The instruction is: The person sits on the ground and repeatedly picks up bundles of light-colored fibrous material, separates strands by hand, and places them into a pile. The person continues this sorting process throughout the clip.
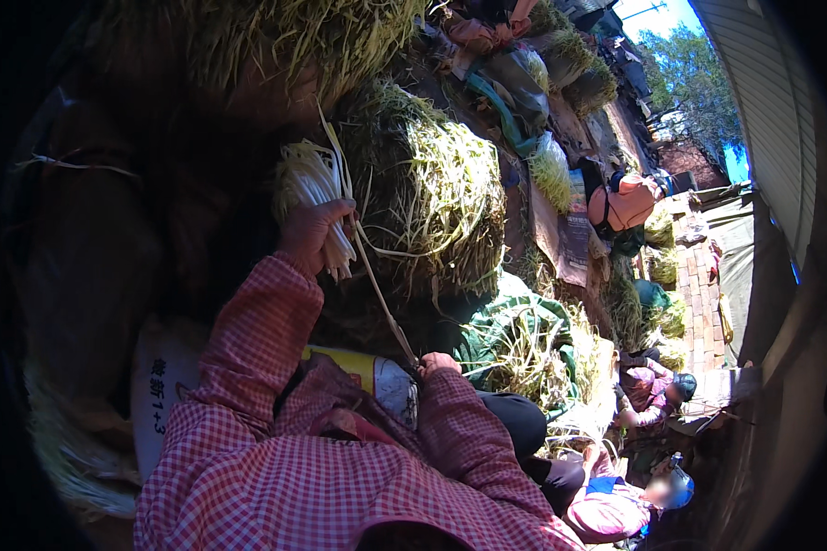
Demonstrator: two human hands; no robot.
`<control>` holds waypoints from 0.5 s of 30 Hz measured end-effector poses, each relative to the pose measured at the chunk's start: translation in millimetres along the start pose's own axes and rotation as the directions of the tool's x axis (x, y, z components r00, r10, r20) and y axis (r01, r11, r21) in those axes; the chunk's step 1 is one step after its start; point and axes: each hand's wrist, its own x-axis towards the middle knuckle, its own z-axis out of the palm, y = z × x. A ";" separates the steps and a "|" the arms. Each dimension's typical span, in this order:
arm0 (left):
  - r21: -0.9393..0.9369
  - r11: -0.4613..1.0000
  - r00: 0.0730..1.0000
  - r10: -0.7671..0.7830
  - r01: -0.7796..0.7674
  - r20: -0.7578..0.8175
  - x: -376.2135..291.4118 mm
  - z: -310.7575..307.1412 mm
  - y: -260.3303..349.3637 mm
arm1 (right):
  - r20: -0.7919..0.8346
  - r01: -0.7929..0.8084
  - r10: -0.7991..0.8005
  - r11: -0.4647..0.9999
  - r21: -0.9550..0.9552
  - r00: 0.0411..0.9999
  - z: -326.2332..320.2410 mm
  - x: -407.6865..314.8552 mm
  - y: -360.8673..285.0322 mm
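My left hand (317, 234) grips a bundle of pale, blanched leafy stems (310, 175), their cut-looking ends showing below the fist. A long thin pale stalk (374, 282) runs from beside that bundle down to my right hand (439, 363). The right fingers are closed around the stalk's lower end, just above my lap. Right of the left hand stands a large heap of yellow-green leafy stalks (448, 186). Beyond the right hand lies a green sack (479, 330) with loose stalks on it.
Another pile of stalks (303, 41) hangs over the top. A white printed sack (162, 392) lies at left. Co-workers sit at right, one in a blue cap (681, 487), another in a dark cap (686, 387); a third person (624, 203) bends farther off. A brick-paved strip (703, 310) runs beyond.
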 end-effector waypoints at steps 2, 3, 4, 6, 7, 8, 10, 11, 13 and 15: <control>0.061 0.998 0.999 -0.016 0.013 0.036 -7.9 9.2 -10.6 | -0.052 -0.063 0.069 0.991 0.115 0.996 -11.3 1.8 14.0; 0.091 0.996 0.998 -0.025 0.020 0.057 -12.5 14.3 -18.4 | -0.174 -0.010 0.054 0.970 0.242 0.983 -21.6 4.3 18.5; 0.156 0.988 0.997 -0.030 0.019 0.067 -14.6 14.0 -26.8 | -0.290 0.077 0.028 0.935 0.347 0.957 -42.8 -6.0 9.2; 0.232 0.972 0.995 -0.049 0.028 0.084 -27.9 22.9 -38.5 | -0.757 0.400 -0.050 0.871 0.287 0.652 -78.1 -25.3 -7.8; 0.269 0.962 0.993 -0.069 0.040 0.098 -29.4 21.8 -45.6 | -0.853 0.560 -0.125 0.800 0.215 0.507 -102.6 -33.3 -21.1; 0.308 0.950 0.991 -0.086 0.051 0.101 -26.2 16.6 -56.3 | -0.879 0.630 -0.141 0.749 0.207 0.456 -128.6 -47.4 -44.4; 0.317 0.946 0.988 -0.102 0.059 0.120 -36.1 21.5 -63.7 | -0.868 0.626 -0.204 0.766 0.146 0.452 -161.4 -55.0 -74.1; 0.363 0.929 0.983 -0.129 0.074 0.130 -37.3 20.7 -67.0 | -0.855 0.629 -0.253 0.771 0.105 0.453 -171.8 -50.6 -81.8; 0.455 0.885 0.974 -0.178 0.098 0.137 -30.3 15.2 -77.7 | -0.820 0.641 -0.353 0.767 0.022 0.451 -183.6 -31.6 -91.5; 0.494 0.865 0.974 -0.181 0.091 0.137 -28.7 18.0 -80.7 | -0.764 0.670 -0.372 0.735 0.105 0.528 -181.8 4.1 -85.7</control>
